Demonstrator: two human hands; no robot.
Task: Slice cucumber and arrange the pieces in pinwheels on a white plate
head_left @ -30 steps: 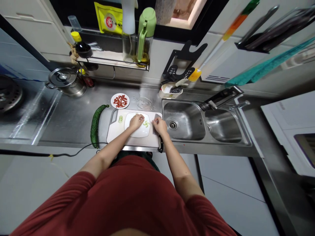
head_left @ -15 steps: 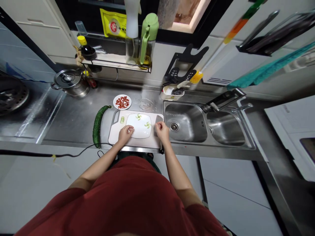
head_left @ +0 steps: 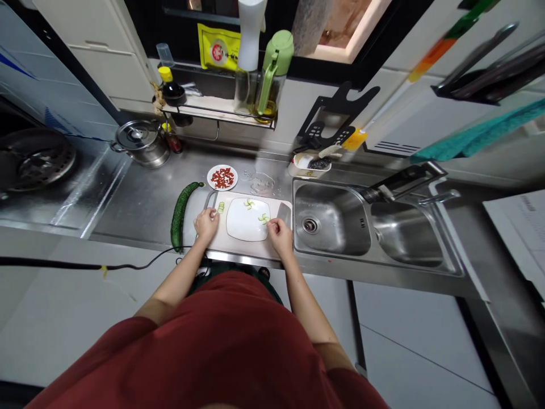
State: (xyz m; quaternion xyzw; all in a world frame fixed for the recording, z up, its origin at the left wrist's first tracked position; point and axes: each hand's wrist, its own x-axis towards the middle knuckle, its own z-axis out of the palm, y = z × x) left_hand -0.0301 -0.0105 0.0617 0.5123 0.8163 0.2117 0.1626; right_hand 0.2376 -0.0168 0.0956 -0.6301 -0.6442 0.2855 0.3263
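My left hand (head_left: 206, 225) is over the left end of the pale cutting board (head_left: 242, 248), its thumb and fingertips pinched beside a small row of cucumber slices (head_left: 221, 207). What lies between those fingertips is too small to tell. My right hand (head_left: 280, 237) reaches over the right rim of a white square plate (head_left: 244, 224), its fingertips closed on a thin cucumber slice at the right-hand fan of slices (head_left: 264, 218). Another fan (head_left: 249, 204) lies near the plate's far edge. A grey knife blade (head_left: 284, 212) rests on the board, partly hidden by my right hand.
A whole cucumber (head_left: 182, 216) lies left of the board. Behind it is a small plate of chopped red pieces (head_left: 222, 178). The double sink (head_left: 332, 218) adjoins on the right; a lidded pot (head_left: 142, 145) stands back left. A black cable (head_left: 140, 266) crosses the counter's front edge.
My left hand has moved left, off the plate's edge to the cucumber slices. My right hand has moved left from above the knife to the right-hand fan. The view has shifted slightly.
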